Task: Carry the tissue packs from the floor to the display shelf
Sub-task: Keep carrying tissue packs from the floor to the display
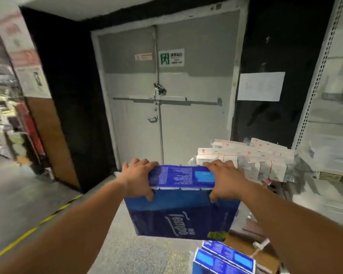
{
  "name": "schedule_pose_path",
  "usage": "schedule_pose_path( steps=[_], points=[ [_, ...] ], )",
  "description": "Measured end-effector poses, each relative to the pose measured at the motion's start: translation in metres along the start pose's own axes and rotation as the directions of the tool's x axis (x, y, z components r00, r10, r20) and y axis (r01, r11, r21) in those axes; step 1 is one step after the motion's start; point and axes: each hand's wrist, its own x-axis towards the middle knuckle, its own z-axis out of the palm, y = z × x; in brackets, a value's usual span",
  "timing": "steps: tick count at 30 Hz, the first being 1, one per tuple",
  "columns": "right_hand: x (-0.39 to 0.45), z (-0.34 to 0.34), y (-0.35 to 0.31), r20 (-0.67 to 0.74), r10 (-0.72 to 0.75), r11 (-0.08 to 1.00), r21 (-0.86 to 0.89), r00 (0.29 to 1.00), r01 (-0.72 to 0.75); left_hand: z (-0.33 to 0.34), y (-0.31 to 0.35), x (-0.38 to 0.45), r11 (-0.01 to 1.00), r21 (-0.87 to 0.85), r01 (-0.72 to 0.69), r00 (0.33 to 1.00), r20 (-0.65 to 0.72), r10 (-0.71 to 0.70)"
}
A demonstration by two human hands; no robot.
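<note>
A large dark blue Tempo tissue pack [181, 212] hangs in the air in front of me, held at its top edge. My left hand [138, 177] grips its top left corner, thumb on the near face and fingers over the far side. My right hand [223, 178] grips the top right corner the same way. Two more blue tissue packs [224, 259] lie on the floor at the bottom right. The white display shelf [329, 119] with a perforated upright stands at the right.
A locked grey double door [162, 99] with a push bar faces me. A pile of white tissue boxes [246, 159] sits low beside the shelf. Flat cardboard [246, 240] lies on the floor at right. Yellow tape [38, 226] marks the floor at left, by a store aisle.
</note>
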Motion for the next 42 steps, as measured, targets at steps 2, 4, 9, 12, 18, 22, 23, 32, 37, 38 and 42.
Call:
schedule_pose_path(
  steps=[2,4,9,12,18,22,23,32,37,38,42],
  points=[
    [0.015,-0.003,-0.031,-0.014,-0.063,0.998,0.005,0.998,0.063,-0.011,-0.029,-0.016,0.998,0.004,0.061,0.998,-0.028,-0.060],
    [0.034,0.000,-0.067,-0.028,-0.122,0.992,0.008,0.992,0.123,-0.021,-0.064,-0.035,0.994,0.015,0.110,0.992,-0.057,-0.109],
    [0.086,0.008,-0.159,-0.051,-0.233,0.972,0.002,0.971,0.233,-0.040,-0.151,-0.069,0.973,0.072,0.217,0.974,-0.081,-0.212],
    [0.123,0.014,-0.226,-0.053,-0.307,0.952,0.004,0.950,0.307,-0.047,-0.215,-0.089,0.952,0.081,0.296,0.953,-0.091,-0.289],
    [0.190,0.039,-0.355,-0.083,-0.407,0.906,0.089,0.910,0.414,-0.061,-0.343,-0.119,0.907,0.122,0.403,0.915,-0.081,-0.396],
    [0.225,0.052,-0.432,-0.077,-0.470,0.872,0.112,0.879,0.476,-0.071,-0.413,-0.142,0.878,0.130,0.460,0.888,-0.080,-0.453],
    [0.234,0.054,-0.451,-0.072,-0.488,0.862,0.119,0.870,0.493,-0.073,-0.430,-0.147,0.869,0.129,0.478,0.878,-0.078,-0.471],
    [0.342,0.085,-0.607,-0.018,-0.649,0.752,0.131,0.760,0.646,-0.071,-0.582,-0.170,0.765,0.142,0.629,0.777,-0.082,-0.624],
    [0.433,0.107,-0.700,0.003,-0.748,0.656,0.150,0.663,0.740,-0.067,-0.678,-0.159,0.673,0.162,0.722,0.690,-0.095,-0.718],
    [0.452,0.107,-0.721,0.013,-0.772,0.630,0.145,0.635,0.763,-0.070,-0.696,-0.157,0.649,0.163,0.743,0.667,-0.099,-0.738],
    [0.519,0.094,-0.818,0.035,-0.858,0.514,0.090,0.513,0.853,-0.087,-0.763,-0.162,0.526,0.148,0.837,0.544,-0.126,-0.830]
  ],
)
